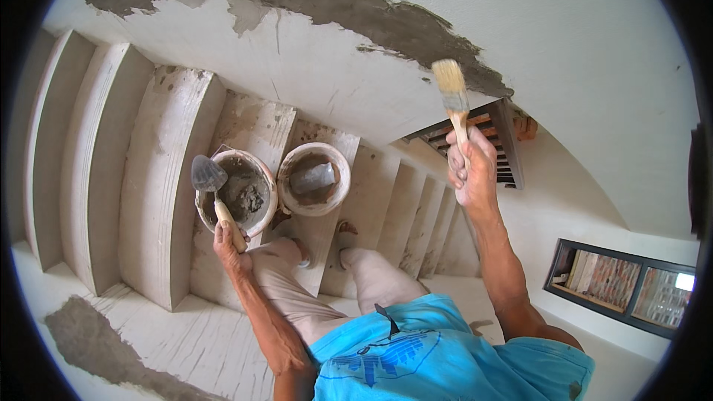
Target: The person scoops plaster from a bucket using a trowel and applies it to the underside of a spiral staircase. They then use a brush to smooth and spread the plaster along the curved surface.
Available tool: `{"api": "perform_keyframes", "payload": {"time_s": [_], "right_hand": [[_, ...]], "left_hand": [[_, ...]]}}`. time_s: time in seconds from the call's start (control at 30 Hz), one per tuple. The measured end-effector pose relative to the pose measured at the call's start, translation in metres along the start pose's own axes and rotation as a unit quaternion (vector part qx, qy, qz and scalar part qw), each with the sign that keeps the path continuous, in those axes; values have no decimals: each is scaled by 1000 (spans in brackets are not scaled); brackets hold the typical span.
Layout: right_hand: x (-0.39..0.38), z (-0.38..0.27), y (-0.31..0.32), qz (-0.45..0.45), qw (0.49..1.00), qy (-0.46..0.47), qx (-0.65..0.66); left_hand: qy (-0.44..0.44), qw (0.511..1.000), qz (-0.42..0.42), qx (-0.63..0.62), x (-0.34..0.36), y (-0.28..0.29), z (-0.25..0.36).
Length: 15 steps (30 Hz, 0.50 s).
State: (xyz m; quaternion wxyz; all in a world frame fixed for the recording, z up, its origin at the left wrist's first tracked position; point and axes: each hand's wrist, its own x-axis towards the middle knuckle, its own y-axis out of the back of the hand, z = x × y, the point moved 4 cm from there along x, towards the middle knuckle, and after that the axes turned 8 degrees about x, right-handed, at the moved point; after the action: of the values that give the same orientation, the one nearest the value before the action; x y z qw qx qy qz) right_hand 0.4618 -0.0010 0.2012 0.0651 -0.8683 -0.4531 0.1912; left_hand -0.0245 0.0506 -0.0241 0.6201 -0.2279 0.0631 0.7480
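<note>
Two tools are in hand. Right hand (471, 167) is clenched round the wooden handle of a brush (451, 93), long axis near upright, pale bristles pointing up at the rough grey plaster (356, 7) on the white wall, well above the fist. Left hand (230, 241) grasps a trowel (212, 189) by its handle; its grey metal blade points up and left, above the fist, over the rim of a mortar-caked bucket (264, 200). Just right of it stands a second bucket (338, 193) on the concrete steps (156, 178).
</note>
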Motion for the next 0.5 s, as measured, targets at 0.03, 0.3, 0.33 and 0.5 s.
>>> {"api": "perform_keyframes", "payload": {"time_s": [0.03, 0.3, 0.33, 0.5], "right_hand": [[5, -3, -6, -15, 1000, 4, -10], [7, -5, 35, 37, 998, 22, 52], [1, -3, 34, 30, 998, 21, 46], [19, -11, 3, -29, 1000, -7, 11]], "left_hand": [[0, 1000, -4, 7, 0, 0, 0], [-12, 999, 8, 35, -4, -6, 7], [-13, 1000, 9, 27, -4, -5, 5], [-6, 1000, 7, 21, -3, -6, 1]]}}
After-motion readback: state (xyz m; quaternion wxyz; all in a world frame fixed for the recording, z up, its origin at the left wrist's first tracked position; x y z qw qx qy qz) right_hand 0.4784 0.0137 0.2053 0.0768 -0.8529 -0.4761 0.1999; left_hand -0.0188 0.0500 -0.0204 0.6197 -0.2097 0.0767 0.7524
